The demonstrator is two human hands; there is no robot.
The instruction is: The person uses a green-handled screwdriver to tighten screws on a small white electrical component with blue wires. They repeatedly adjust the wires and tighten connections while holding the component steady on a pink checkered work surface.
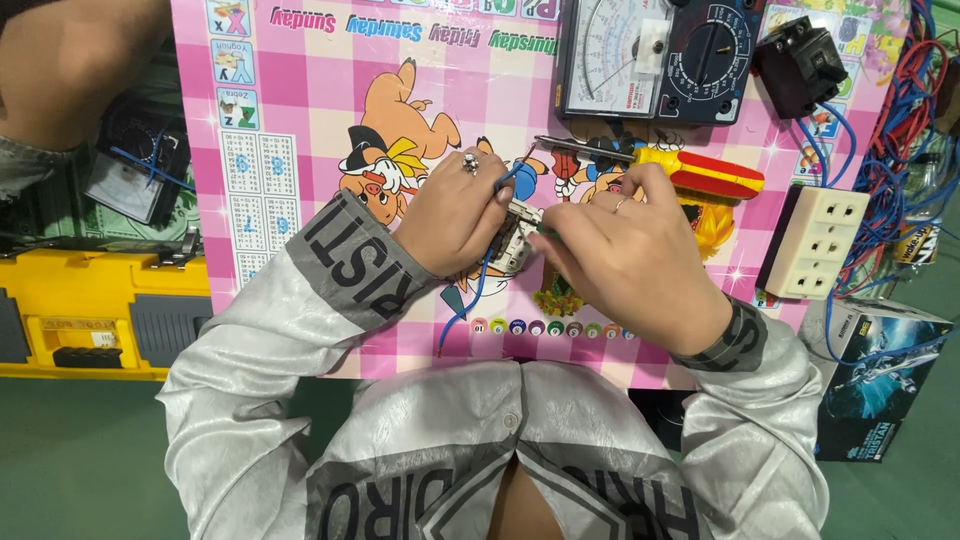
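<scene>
While both hands crowd it, switch part [515, 240] sits mid-table [300, 100].

Over the pink checked cartoon table [300, 90], we hold a small white electrical switch [515, 240] with blue wire [478, 290] between our left hand [455, 215] and right hand [630, 250].

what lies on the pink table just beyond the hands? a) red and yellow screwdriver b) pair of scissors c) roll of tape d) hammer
a: a red and yellow screwdriver lies just past the right hand and left hand, which hold a small white electrical part with a blue wire.
</scene>
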